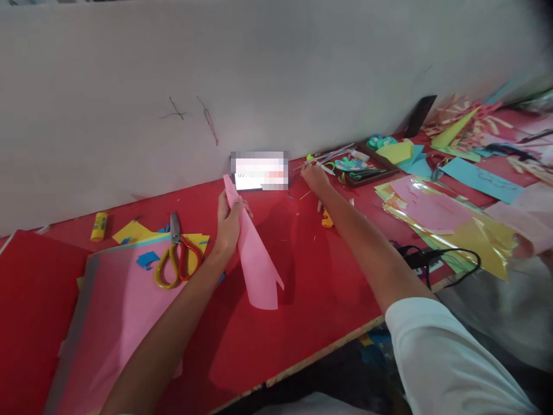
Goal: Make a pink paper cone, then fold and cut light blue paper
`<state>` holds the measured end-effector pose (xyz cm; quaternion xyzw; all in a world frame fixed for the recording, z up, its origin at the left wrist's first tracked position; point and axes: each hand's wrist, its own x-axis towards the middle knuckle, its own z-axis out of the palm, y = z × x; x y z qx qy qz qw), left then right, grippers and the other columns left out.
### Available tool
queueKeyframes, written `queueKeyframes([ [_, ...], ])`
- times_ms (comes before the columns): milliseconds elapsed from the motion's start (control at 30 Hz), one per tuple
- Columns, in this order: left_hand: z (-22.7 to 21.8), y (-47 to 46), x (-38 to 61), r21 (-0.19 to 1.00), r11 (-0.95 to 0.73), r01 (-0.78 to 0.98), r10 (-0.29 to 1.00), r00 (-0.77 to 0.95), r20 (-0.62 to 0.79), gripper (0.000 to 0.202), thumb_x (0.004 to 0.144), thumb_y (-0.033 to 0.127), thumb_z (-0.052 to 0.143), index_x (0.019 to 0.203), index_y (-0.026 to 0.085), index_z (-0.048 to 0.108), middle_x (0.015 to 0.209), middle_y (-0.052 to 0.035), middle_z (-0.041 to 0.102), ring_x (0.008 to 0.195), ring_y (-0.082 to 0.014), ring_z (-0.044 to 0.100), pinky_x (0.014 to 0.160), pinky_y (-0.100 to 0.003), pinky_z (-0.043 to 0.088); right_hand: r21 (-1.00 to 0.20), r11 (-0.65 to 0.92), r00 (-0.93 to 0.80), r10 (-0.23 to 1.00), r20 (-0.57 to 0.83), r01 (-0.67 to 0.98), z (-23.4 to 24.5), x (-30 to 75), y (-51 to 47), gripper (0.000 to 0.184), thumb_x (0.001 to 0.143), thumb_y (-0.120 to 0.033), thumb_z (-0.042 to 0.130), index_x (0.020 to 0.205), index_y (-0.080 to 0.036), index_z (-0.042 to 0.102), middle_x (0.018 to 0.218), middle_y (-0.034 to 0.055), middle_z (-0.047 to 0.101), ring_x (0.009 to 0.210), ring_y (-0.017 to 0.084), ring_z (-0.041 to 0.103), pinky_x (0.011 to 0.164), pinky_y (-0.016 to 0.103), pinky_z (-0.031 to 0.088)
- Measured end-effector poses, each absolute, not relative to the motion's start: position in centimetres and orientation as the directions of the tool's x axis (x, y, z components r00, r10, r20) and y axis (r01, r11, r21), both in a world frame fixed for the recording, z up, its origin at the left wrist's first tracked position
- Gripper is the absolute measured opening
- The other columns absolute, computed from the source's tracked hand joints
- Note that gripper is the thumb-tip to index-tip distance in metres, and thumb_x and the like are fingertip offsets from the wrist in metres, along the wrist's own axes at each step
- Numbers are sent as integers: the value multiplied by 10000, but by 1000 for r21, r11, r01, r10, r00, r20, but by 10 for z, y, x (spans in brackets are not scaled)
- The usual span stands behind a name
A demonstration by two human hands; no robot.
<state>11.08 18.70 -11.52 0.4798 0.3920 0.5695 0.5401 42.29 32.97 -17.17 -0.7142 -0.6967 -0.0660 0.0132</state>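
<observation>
A sheet of pink paper (254, 253), curled into a loose cone with its wide end hanging toward me, is gripped near its narrow end by my left hand (230, 222). My right hand (316, 180) reaches to the left end of a dark tray (374, 180), its fingers closed. What they pinch, if anything, is too small to name; thin clear sticks (339, 153) lie right beside them. Inside the tray are a patterned green-blue piece and other small tools. Below my right wrist sits a small yellow-orange object (327, 219), partly hidden by the forearm.
Scissors (175, 253) with one yellow and one red handle rest on pink sheets (116, 311) at the left, near a glue stick (99, 226). A lit phone (248, 180) leans against the wall. Plastic-wrapped papers (432, 210) and a black cable (464, 251) lie right.
</observation>
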Motion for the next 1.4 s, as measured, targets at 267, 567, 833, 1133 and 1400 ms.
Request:
queueKeyframes([
  [267,-114,187,110,965,-113,-236,991,49,128,248,980,381,661,1154,269,525,845,29,607,631,-115,617,573,-251,517,184,63,-81,993,91,981,-155,428,318,466,972,45,348,1343,68,628,1256,350,694,1146,338,684,955,419,495],
  [567,-97,170,109,972,-113,-207,990,62,129,231,973,370,655,1137,268,527,842,25,593,642,-115,597,563,-232,509,239,181,-217,967,133,954,-141,391,251,472,1056,-56,279,1425,-80,573,1328,251,647,1039,261,671,830,339,452],
  [833,-91,160,93,969,-92,-229,994,32,102,265,943,395,688,1119,264,540,856,25,593,648,-110,593,548,-218,515,-9,437,-387,806,449,900,-134,336,179,441,1133,-246,307,1164,-168,739,1069,160,722,1000,250,620,866,362,453],
  [1133,-95,153,74,968,-8,-251,999,33,17,255,931,401,705,1031,254,522,840,39,588,627,-99,600,562,-221,520,-442,711,-172,612,772,548,-77,266,126,443,1124,-482,398,1259,-287,772,812,58,692,707,215,600,751,385,528],
  [1400,-88,159,64,951,7,-309,998,55,11,296,885,367,744,1051,258,524,823,46,602,597,-97,597,550,-226,519,-592,670,-289,735,614,448,-60,248,127,465,1144,-427,329,1489,-326,624,1277,78,741,1134,243,705,1011,412,569],
])
